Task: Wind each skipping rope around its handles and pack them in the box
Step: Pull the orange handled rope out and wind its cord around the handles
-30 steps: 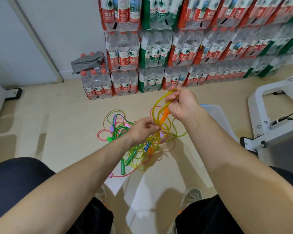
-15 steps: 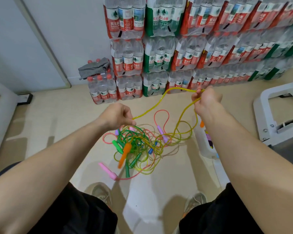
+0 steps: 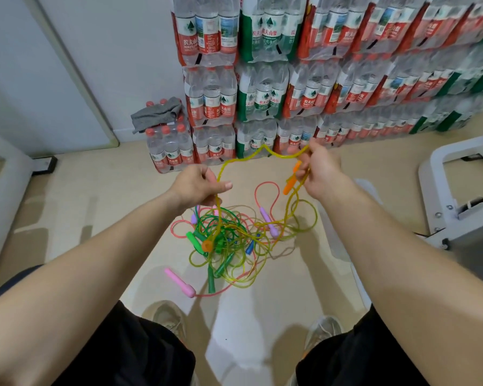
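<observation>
A yellow skipping rope [image 3: 262, 153] arcs in the air between my two hands. My left hand [image 3: 197, 186] grips one stretch of it. My right hand [image 3: 319, 169] holds the other stretch together with an orange handle [image 3: 290, 183]. The second orange handle [image 3: 207, 245] lies in a tangled pile of ropes [image 3: 234, 240] on the floor below, among green, pink, purple and blue handles. A pink handle [image 3: 179, 282] lies at the pile's near left. A pale translucent box [image 3: 367, 190] shows partly behind my right forearm.
Shrink-wrapped packs of water bottles [image 3: 262, 90] are stacked against the far wall, with a grey cloth [image 3: 156, 114] on the leftmost low pack. A white metal frame [image 3: 457, 190] stands at the right. My shoes [image 3: 169, 316] sit near the pile.
My hands came closer together, the left hand rising. The yellow rope now loops up between them, and the orange handle is plainly visible in my right hand.
</observation>
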Demonstrator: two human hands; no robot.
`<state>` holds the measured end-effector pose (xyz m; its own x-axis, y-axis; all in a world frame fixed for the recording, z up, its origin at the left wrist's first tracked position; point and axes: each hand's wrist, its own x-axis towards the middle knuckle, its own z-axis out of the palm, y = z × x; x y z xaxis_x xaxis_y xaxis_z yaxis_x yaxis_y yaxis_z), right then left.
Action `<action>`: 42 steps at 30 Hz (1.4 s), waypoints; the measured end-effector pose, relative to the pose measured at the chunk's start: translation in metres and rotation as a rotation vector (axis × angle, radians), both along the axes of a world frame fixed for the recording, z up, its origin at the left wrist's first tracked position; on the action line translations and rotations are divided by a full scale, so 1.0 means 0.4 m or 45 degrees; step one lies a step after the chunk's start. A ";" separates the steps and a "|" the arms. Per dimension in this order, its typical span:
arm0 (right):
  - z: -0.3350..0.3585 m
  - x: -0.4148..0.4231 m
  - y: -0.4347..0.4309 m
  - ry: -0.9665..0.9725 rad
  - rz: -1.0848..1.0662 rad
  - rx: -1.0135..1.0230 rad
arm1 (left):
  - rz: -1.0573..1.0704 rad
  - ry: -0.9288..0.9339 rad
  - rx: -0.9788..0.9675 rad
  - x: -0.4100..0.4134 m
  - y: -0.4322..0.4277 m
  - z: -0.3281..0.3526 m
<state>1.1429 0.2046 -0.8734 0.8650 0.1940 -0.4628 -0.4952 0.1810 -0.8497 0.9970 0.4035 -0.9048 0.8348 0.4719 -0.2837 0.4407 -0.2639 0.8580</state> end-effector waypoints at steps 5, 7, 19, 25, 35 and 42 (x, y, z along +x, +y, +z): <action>-0.078 -0.095 0.034 0.033 0.349 -0.087 | 0.127 -0.196 -0.368 0.031 -0.012 0.039; -0.108 -0.139 0.043 0.076 0.577 0.022 | 0.180 -0.261 -0.395 0.045 -0.015 0.045; -0.104 -0.193 0.070 -0.214 0.726 0.058 | 0.320 -0.249 -0.222 -0.003 -0.105 -0.024; -0.076 -0.163 0.092 -0.078 0.590 0.197 | 0.014 -0.297 -0.206 -0.055 -0.161 -0.067; -0.018 -0.078 0.028 -0.182 0.578 -0.008 | -0.568 0.146 -0.201 -0.078 -0.092 -0.092; 0.019 -0.059 -0.039 -0.818 1.003 -0.987 | -0.167 -0.029 -0.421 -0.036 -0.032 0.037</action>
<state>1.1191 0.1890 -0.8660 0.7490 0.6223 -0.2276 0.2953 -0.6210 -0.7260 0.9826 0.3909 -0.8901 0.8899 0.2460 -0.3841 0.4015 -0.0230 0.9156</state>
